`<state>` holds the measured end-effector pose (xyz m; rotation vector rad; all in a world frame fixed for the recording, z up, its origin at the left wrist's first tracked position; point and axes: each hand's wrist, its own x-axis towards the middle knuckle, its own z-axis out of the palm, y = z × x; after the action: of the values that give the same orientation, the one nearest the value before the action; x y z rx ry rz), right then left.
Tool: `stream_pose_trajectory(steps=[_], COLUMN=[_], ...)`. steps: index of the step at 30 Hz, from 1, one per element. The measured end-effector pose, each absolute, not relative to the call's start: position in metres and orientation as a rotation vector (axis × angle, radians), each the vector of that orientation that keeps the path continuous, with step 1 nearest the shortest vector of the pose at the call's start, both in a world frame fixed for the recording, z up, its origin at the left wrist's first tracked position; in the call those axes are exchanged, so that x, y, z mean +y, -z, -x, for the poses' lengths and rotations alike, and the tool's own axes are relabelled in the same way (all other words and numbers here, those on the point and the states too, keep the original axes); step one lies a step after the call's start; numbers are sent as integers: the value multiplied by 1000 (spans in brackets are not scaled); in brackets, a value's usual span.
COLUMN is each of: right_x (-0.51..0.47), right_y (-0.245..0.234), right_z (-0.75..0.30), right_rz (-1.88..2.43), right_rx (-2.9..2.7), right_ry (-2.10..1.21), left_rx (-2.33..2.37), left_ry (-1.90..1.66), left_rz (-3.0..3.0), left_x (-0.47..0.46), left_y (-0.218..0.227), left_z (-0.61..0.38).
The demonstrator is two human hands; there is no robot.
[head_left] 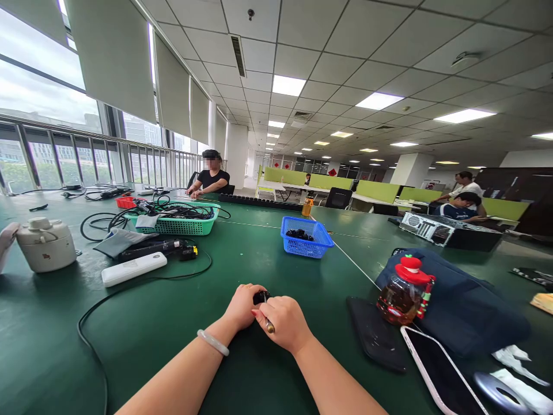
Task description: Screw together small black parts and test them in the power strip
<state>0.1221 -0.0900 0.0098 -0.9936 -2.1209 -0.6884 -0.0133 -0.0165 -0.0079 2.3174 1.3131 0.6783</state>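
Both my hands meet low in the middle of the green table (pixel 181 323). My left hand (pixel 241 306), with a pale bangle on its wrist, is closed round a small black part (pixel 260 297). My right hand (pixel 283 323) is closed on a thin tool with a brass-coloured end (pixel 269 327), held against that black part. A blue basket (pixel 306 236) with several small black parts in it stands farther back, a little to the right of my hands.
A green basket of cables (pixel 175 219), a white adapter (pixel 133 268), a black cable (pixel 129 291) and a white pot (pixel 45 244) lie left. A bottle with a red lid (pixel 404 294), dark bag (pixel 466 305) and phone (pixel 440 369) sit right. A person (pixel 211 176) sits across the table; others work far right.
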Motion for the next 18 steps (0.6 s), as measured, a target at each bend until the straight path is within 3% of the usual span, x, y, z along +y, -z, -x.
stream_pose_trajectory(steps=[9, 18], right_x=[-93, -74], right_y=[-16, -13], right_z=[-129, -149], right_rz=[1089, 1328], right_rx=[-1991, -1186], right_ry=[504, -353], left_rx=[1286, 1325], left_ry=[-729, -687], left_rz=[-2286, -2285], left_x=[-23, -24], left_y=[3, 2], left_z=[13, 13])
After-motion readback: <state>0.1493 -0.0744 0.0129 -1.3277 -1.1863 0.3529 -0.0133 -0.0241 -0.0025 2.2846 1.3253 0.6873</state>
